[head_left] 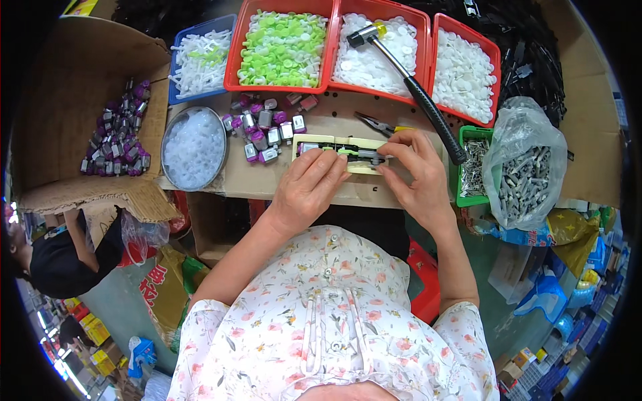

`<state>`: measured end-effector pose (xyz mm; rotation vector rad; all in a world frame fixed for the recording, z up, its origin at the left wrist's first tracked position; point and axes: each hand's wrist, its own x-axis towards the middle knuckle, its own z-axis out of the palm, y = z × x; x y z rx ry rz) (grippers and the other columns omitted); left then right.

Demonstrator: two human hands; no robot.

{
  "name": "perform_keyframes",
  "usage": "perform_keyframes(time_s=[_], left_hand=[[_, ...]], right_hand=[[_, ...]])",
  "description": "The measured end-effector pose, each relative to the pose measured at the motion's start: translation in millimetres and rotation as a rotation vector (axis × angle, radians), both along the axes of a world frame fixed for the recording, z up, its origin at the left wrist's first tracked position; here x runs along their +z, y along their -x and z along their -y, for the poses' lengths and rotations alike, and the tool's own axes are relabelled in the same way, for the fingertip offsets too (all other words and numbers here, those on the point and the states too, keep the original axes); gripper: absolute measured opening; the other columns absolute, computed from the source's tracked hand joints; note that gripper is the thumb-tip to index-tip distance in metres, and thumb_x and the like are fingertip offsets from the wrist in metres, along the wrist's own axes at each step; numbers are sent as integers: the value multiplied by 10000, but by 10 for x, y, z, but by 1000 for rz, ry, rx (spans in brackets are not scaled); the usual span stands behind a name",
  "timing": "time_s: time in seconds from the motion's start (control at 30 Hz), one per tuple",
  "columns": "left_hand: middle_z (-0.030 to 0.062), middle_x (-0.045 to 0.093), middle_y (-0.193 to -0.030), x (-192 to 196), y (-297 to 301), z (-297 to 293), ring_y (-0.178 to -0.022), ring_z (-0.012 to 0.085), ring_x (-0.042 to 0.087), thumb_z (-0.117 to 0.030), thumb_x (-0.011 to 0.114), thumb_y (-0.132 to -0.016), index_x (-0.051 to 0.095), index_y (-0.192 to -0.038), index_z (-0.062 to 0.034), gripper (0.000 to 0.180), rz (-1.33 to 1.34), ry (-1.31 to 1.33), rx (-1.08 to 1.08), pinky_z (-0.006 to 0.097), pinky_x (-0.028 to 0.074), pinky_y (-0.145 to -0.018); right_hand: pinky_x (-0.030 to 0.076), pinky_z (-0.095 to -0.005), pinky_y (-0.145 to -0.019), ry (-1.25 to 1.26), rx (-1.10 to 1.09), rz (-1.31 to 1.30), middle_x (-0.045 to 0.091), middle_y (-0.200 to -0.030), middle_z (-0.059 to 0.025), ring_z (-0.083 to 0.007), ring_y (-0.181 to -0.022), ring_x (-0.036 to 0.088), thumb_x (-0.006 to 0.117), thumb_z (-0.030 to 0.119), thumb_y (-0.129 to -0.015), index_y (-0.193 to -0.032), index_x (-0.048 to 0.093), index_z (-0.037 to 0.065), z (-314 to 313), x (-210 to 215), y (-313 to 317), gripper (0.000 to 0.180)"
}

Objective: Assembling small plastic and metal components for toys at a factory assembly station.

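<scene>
Just beyond the front of my white, flower-printed shirt [334, 294], my hands meet at a cream-coloured rectangular block [364, 170] on a brown cardboard work surface [249, 179], a slim black, green and grey assembly [348, 150] lying lengthwise in its recess. My left hand [301, 190] rests with fingers close together over the block's left part; I cannot tell whether it pinches anything. My right hand [421, 175] has thumb and forefinger apart at the block's right end, near the grey tip; whether they clamp it, I cannot tell. At right, a green plastic box [476, 200] of small metal pieces stands beside a clear plastic bag [525, 120] of grey metal parts. At left, small silver-and-purple motors [261, 127] lie piled near a round metal dish [224, 134] of translucent whitish material. Yellow-handled pliers [378, 124] lie past the block. Farther back, a black-handled hammer [431, 110] crosses red plastic trays [277, 89] of white and lime-green pieces, beside a blue plastic tray [200, 96].
</scene>
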<state>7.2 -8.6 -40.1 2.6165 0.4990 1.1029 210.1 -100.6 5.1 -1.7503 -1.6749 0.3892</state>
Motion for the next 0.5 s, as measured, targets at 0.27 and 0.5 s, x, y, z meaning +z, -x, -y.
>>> perform_keyframes(time_s=[0.27,0.5], left_hand=[[128,624,-1031,-16,37,-19,-943,287,600,-37,791,-755,680,-1059,38,331,26,-3,-14,380,520,-806],[120,628,-1037,3,90,-26,-941,289,600,-43,799,-756,694,-1050,24,320,61,-8,-13,388,521,-806]], right_hand=[[506,-330,-819,-195,-122,144,633,-1018,-121,-256,-948,647,745,17,-775,-985,691,-2,-147,661,-379,218],[528,-344,-752,-251,-410,510,635,-1019,-136,-257,-909,654,634,34,-890,-1114,695,37,-963,499,-1904,233]])
